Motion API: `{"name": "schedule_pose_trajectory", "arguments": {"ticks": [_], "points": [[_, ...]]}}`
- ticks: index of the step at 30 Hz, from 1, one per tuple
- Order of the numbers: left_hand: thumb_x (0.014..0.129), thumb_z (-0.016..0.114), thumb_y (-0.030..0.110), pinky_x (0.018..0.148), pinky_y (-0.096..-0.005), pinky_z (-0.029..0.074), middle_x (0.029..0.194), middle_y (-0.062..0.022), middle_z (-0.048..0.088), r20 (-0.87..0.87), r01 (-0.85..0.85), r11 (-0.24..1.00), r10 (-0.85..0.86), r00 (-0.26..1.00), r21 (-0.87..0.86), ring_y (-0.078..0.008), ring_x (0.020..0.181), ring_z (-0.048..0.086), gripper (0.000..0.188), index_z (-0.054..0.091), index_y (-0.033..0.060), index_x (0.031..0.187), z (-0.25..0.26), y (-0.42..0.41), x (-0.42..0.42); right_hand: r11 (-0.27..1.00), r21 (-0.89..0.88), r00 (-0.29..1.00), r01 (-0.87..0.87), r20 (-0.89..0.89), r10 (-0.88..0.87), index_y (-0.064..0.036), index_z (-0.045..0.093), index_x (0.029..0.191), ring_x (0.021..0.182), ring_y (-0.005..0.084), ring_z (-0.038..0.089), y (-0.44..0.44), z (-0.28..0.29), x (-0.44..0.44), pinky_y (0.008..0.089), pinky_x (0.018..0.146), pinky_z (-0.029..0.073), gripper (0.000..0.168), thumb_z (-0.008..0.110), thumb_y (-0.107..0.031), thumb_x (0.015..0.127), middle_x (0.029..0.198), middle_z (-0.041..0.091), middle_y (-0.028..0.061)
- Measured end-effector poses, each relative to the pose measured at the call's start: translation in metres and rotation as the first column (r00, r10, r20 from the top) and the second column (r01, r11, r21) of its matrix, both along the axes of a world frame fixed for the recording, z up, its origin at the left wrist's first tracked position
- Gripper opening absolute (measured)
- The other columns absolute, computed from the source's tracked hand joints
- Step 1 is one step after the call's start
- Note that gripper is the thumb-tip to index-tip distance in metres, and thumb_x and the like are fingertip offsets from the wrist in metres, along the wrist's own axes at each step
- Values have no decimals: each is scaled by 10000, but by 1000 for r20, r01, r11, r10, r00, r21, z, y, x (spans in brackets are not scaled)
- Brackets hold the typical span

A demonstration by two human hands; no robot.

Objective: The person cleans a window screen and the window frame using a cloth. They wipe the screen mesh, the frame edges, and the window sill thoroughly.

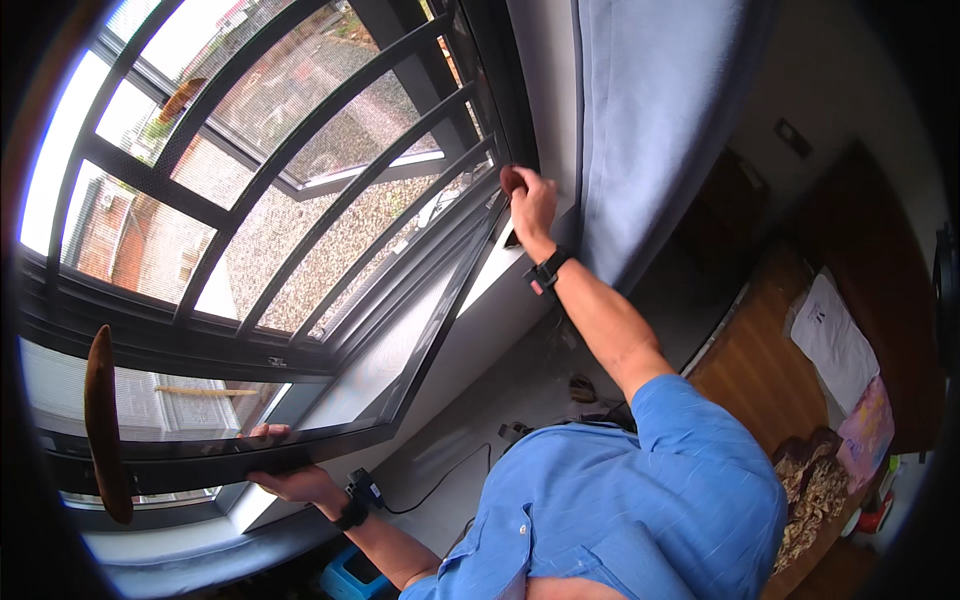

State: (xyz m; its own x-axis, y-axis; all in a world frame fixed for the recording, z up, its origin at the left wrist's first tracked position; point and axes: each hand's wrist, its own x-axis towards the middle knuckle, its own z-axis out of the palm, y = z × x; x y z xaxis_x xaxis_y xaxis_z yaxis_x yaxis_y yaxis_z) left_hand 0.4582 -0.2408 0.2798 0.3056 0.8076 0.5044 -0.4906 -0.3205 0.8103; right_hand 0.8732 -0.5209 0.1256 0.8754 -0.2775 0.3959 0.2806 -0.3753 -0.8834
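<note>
A black-framed window panel (360,441) stands swung inward from the barred window (202,214), at an angle to it. My left hand (289,480) grips its lower edge, with fingertips showing on the far side and the thumb below. At the panel's upper right corner, by the window jamb, my right hand (534,201) pinches a small reddish-brown rounded piece (512,180); whether this is a loose pad or a fitted part I cannot tell. Left of my left hand, a long brown piece like a handle (109,427) crosses the panel frame.
A light blue curtain (652,112) hangs right of the window. A black adapter (365,487) with a cord lies below the sill, near a blue plastic item (349,574). To the right, a wooden surface (750,352) bears a white bag-like item (832,330) and patterned cloth (810,495).
</note>
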Motion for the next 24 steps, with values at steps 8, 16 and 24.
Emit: {"name": "schedule_pose_trajectory", "arguments": {"ticks": [8, 16, 24], "points": [[1081, 294, 628, 898, -383, 503, 1163, -164, 612, -42, 20, 1000, -19, 999, 24, -248, 934, 626, 738, 449, -7, 1422, -11, -1, -7, 998, -65, 609, 12, 792, 45, -53, 681, 1248, 1183, 359, 621, -6, 181, 33, 418, 1001, 514, 347, 657, 14, 909, 1300, 665, 150], [1095, 291, 585, 856, -369, 516, 1156, -176, 645, -16, -15, 997, 16, 1000, 75, -244, 899, 637, 723, 439, -34, 1439, -7, -4, -6, 983, -178, 915, 39, 401, 36, -11, 597, 1139, 1133, 433, 556, 5, -11, 9, 500, 977, 479, 328, 675, 68, 830, 1209, 608, 196], [1080, 306, 619, 814, -370, 512, 1135, -199, 649, -5, -36, 996, 36, 999, 85, -254, 878, 630, 759, 436, -42, 1428, -7, -7, -13, 902, 415, 993, -116, 53, 103, 11, 579, 1217, 811, 215, 642, 11, 45, -3, 338, 722, 567, 298, 650, -16, 929, 1090, 609, 143]]}}
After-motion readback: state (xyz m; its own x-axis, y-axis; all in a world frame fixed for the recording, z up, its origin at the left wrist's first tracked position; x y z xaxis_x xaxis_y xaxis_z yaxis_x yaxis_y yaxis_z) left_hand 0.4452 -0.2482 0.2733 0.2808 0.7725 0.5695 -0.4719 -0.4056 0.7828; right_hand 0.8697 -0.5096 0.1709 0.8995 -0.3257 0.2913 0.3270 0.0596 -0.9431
